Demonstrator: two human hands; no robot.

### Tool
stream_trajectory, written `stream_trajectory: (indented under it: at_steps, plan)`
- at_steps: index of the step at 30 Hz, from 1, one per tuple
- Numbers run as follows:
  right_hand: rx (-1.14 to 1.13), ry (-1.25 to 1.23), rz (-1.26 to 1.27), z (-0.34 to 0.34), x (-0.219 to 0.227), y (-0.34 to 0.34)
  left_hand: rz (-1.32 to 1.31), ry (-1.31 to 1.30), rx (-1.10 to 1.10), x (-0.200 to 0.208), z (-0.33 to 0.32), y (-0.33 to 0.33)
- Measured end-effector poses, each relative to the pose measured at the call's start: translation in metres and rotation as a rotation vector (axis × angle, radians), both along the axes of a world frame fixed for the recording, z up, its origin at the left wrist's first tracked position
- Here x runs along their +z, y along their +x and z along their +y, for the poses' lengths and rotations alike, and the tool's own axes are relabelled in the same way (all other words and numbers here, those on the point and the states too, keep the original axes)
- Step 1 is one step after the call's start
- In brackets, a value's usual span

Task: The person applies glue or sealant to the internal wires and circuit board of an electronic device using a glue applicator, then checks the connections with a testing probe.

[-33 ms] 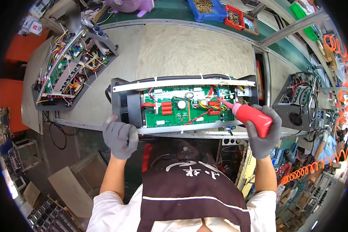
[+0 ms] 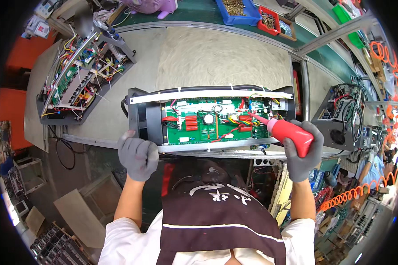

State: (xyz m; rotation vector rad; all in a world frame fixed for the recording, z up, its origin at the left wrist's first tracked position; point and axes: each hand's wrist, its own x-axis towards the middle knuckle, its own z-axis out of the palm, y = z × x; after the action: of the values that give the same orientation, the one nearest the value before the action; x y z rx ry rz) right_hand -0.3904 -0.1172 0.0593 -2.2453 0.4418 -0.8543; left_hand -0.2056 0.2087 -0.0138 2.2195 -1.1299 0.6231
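My right hand (image 2: 304, 154), in a grey glove, is wrapped round a red squeeze bottle (image 2: 291, 136). The bottle lies tilted, its tapered nozzle pointing left over the right part of a green circuit board (image 2: 199, 136), with the tip close to red wires and small connectors. Whether the tip touches anything, I cannot tell. The board sits in a long black chassis (image 2: 152, 119) with pale metal rails along both long sides. By the chassis's near left corner is my left hand (image 2: 138, 157), gloved in grey and curled into a fist, with nothing showing in it.
Another opened chassis (image 2: 82, 84) with loose wiring stands at left, and a black unit (image 2: 338, 123) at right. Behind the bench (image 2: 221, 57) are a purple fan (image 2: 152, 5), a blue bin (image 2: 239, 18) and a red bin (image 2: 264, 26). Orange coiled hoses (image 2: 349, 197) hang at right.
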Motion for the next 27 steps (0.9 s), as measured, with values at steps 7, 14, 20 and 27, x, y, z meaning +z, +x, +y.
stream_trajectory:
  at_steps: [7, 14, 20, 27]
  plan:
    - [0.081, -0.096, 0.048, 0.013, -0.003, 0.008, 0.002, -0.007, -0.004, 0.001, 0.000, 0.002]
    - [0.140, -0.383, 0.055, 0.023, 0.002, 0.012, 0.058, -0.031, 0.022, -0.002, 0.001, -0.001]
    - [-0.101, 0.003, -0.096, 0.029, 0.003, 0.000, 0.044, -0.028, -0.038, -0.001, 0.005, 0.003]
    - [-0.167, 0.613, -0.322, 0.034, 0.011, 0.001, 0.005, -0.088, -0.026, -0.003, 0.001, 0.003]
